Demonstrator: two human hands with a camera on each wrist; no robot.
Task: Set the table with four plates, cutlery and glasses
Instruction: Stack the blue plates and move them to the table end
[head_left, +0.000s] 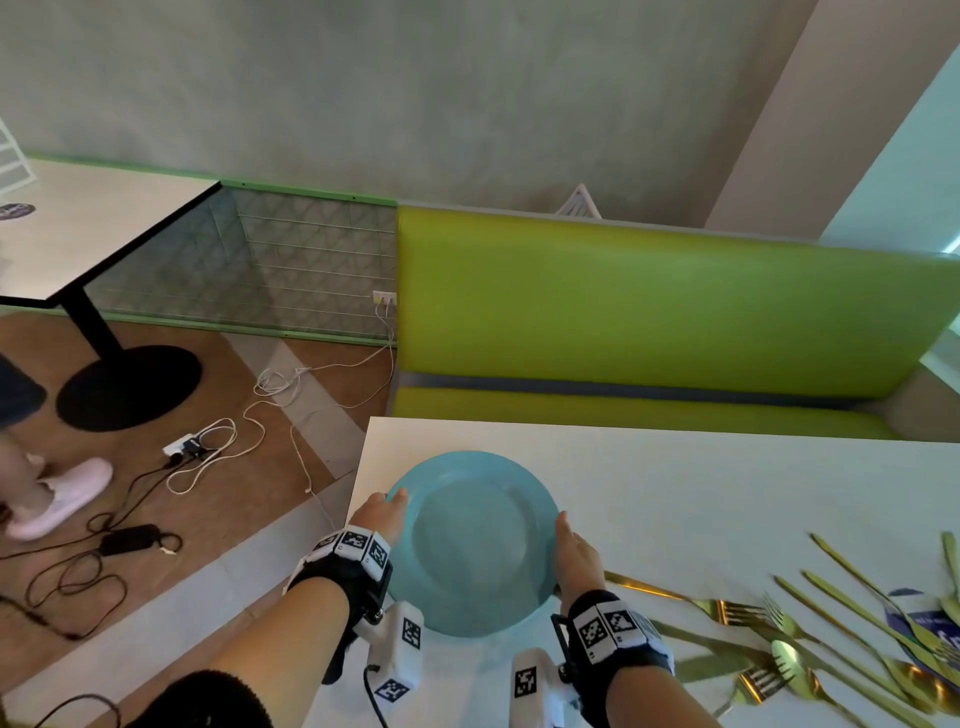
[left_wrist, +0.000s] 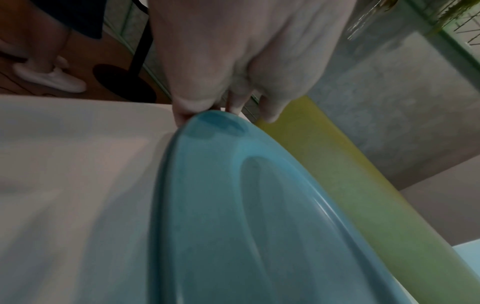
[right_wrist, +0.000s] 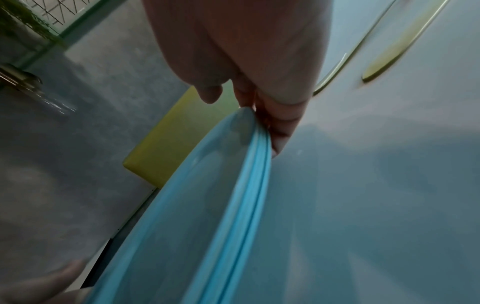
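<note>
I hold a round blue plate (head_left: 470, 540) by its rim with both hands, over the near left corner of the white table (head_left: 675, 478). My left hand (head_left: 382, 514) grips the left rim, thumb on top. My right hand (head_left: 571, 545) grips the right rim. In the left wrist view the fingertips of the left hand (left_wrist: 226, 111) curl round the edge of the plate (left_wrist: 233, 226). In the right wrist view the right hand (right_wrist: 259, 115) pinches the plate (right_wrist: 194, 226), whose edge shows a double line. Whether the plate touches the table I cannot tell.
Several gold forks, knives and spoons (head_left: 831, 634) lie loose on the table to the right of the plate. A green bench (head_left: 649, 312) runs behind the table. On the floor to the left are cables (head_left: 208, 457), another table (head_left: 78, 234) and a person's white shoe (head_left: 57, 499).
</note>
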